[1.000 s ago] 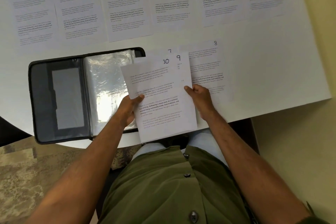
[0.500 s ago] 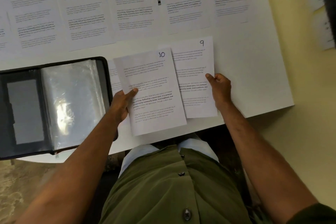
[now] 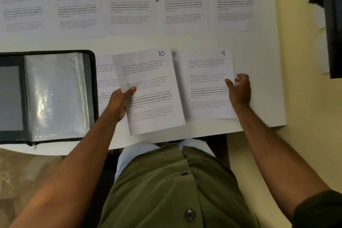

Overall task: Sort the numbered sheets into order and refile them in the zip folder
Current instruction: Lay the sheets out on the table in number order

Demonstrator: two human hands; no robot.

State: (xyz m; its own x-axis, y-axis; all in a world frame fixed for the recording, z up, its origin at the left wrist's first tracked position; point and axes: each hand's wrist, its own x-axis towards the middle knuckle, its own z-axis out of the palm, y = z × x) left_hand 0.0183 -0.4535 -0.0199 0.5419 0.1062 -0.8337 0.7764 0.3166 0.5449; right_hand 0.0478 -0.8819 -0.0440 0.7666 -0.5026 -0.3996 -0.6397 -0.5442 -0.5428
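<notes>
Beside the open zip folder [image 3: 55, 96], sheet 10 [image 3: 149, 90] overlaps sheet 8 [image 3: 173, 54].

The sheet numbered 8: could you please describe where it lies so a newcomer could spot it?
Start at the open zip folder on the table's near left. Right of it, between sheet 10 and sheet 9, a narrow strip shows: sheet 8, mostly covered, only its handwritten number visible.
</notes>
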